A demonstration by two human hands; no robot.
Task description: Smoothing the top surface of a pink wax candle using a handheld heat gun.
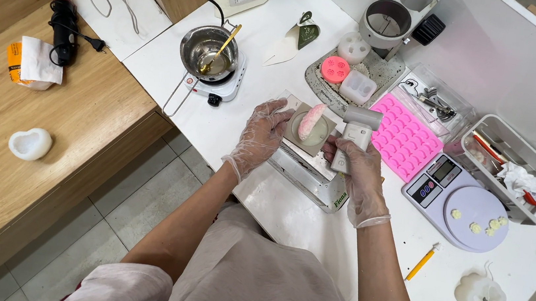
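Observation:
My left hand (260, 134), in a clear glove, rests against the left edge of a small square grey tile (320, 136) that sits on top of a metal box (305, 172). A pink and white oval piece (311, 120) lies on that tile. My right hand (357, 168), also gloved, grips the handle of a small grey heat-gun-like tool (356, 128), its head just to the right of the oval piece.
On the white table (312, 231): a small hotplate with a steel pot and spoon (210, 55), a pink silicone mould (405, 137), a speckled tray with moulds (355, 80), a kitchen scale (460, 205), a clear bin (519, 171), a pencil (422, 262), a white candle (480, 293). Wooden bench (52, 121) at left.

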